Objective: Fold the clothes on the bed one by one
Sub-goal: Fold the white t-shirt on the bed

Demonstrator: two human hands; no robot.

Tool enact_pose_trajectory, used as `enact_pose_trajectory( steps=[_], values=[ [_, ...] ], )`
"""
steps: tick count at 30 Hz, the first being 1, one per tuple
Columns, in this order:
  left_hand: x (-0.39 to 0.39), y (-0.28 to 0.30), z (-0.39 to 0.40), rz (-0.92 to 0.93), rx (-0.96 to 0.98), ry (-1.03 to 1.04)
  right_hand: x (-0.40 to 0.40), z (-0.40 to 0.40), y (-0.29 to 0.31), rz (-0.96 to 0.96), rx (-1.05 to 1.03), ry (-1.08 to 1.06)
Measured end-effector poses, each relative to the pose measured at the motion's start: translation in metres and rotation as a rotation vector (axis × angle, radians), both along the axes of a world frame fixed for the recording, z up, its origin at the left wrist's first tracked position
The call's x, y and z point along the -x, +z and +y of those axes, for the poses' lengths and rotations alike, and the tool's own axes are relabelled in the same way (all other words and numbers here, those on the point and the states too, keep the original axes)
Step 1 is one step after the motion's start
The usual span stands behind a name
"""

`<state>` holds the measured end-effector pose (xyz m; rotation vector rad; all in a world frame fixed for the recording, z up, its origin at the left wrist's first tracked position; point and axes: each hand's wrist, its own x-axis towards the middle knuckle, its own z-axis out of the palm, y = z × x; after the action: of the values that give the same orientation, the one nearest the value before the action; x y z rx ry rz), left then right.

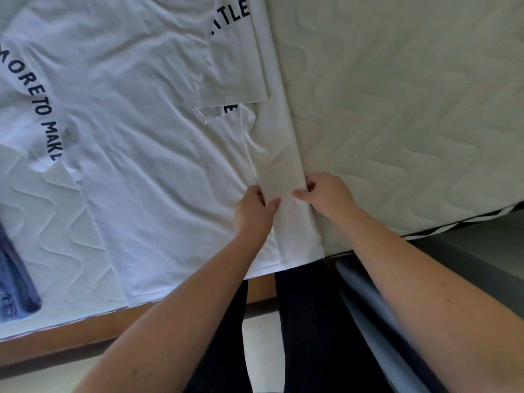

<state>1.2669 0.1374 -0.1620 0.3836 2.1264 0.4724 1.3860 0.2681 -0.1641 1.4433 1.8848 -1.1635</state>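
Observation:
A white T-shirt with dark printed letters lies spread flat on the quilted white mattress. Its right side is folded inward as a narrow strip running from the sleeve down to the hem at the bed's near edge. My left hand pinches the strip's left edge. Across the strip, my right hand grips its right edge with fingers curled under the fabric. Both hands sit close together near the hem.
Folded dark blue jeans lie at the left edge of the mattress. A wooden bed frame runs along the near side. My dark trousers stand against it, and a grey-blue object is by my right leg.

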Motion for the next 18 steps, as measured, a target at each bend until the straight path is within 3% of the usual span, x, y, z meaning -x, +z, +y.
enact_pose_trajectory(
  steps=[6, 13, 18],
  values=[
    [-0.029, -0.006, -0.031, -0.27, 0.097, -0.132, -0.032, -0.026, 0.005, 0.037, 0.119, -0.055],
    [-0.053, -0.008, -0.071, -0.442, 0.105, -0.009, -0.064, -0.066, 0.007, -0.105, 0.182, 0.001],
    [-0.053, -0.008, -0.079, -0.436, 0.231, -0.283, -0.087, -0.079, 0.017, -0.205, 0.169, 0.049]
  ],
)
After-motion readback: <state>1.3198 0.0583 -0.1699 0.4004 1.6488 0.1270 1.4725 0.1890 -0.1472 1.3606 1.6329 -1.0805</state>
